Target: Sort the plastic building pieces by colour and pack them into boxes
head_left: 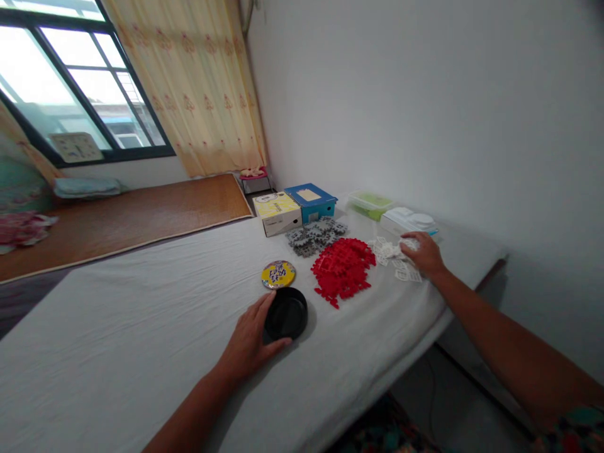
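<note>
My left hand point(250, 333) is wrapped round the near left side of a shallow round black tin point(287, 314), thumb at the front and fingers at the rim. Its inside looks bare. Just beyond it lies a round yellow lid point(278, 274) with printed lettering. My right hand point(425, 253) is at a small heap of white openwork plastic pieces point(387, 250), its thumb and fingers closed over some of them; how many is hidden. Between the hands spreads a pile of red interlocking plastic pieces point(343, 267). Grey pieces point(316, 236) of a similar kind lie behind the red ones.
A yellow-and-white box point(277, 214) and a blue box point(311, 200) stand behind the grey pile. Along the wall are a clear container point(370, 202) with green contents and a white package point(408, 220). The white-covered table point(141, 327) ends in front of me.
</note>
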A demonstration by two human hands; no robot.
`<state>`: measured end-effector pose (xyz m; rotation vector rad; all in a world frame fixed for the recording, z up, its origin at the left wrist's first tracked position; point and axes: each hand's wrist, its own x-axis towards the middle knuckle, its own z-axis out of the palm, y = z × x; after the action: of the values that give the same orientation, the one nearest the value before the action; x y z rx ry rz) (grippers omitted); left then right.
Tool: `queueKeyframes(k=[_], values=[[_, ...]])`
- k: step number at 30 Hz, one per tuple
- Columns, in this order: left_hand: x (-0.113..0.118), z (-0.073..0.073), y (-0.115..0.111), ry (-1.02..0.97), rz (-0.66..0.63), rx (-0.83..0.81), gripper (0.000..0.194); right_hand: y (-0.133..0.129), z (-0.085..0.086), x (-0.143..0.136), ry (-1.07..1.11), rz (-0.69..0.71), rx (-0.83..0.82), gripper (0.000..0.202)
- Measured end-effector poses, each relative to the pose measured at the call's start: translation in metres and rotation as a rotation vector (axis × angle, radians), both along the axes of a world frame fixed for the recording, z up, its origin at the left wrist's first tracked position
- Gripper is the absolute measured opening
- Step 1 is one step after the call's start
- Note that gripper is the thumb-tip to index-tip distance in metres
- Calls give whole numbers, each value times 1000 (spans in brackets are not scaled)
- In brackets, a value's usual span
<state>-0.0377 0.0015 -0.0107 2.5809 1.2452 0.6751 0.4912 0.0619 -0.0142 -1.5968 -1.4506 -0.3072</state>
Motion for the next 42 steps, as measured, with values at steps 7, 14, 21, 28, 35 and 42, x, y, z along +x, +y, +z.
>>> queueKeyframes(k=[7, 14, 21, 28, 35, 42], values=[[3, 4, -2, -43, -7, -18, 90, -5, 49, -54, 190, 86, -10, 35], [8, 12, -7, -66, -8, -96, 99, -32, 82, -212, 270, 585, -187, 27], [7, 6, -7, -124, -39, -56, 113, -34, 61, -315, 137, 1016, -139, 18], [7, 0, -6, -130, -27, -68, 117, -39, 46, -319, -108, 1197, -247, 14], [6, 5, -7, -99, -38, -67, 112, -50, 73, -277, 69, 1029, -258, 26], [4, 8, -7, -61, -8, -56, 105, -27, 52, -105, -96, 367, -220, 40]])
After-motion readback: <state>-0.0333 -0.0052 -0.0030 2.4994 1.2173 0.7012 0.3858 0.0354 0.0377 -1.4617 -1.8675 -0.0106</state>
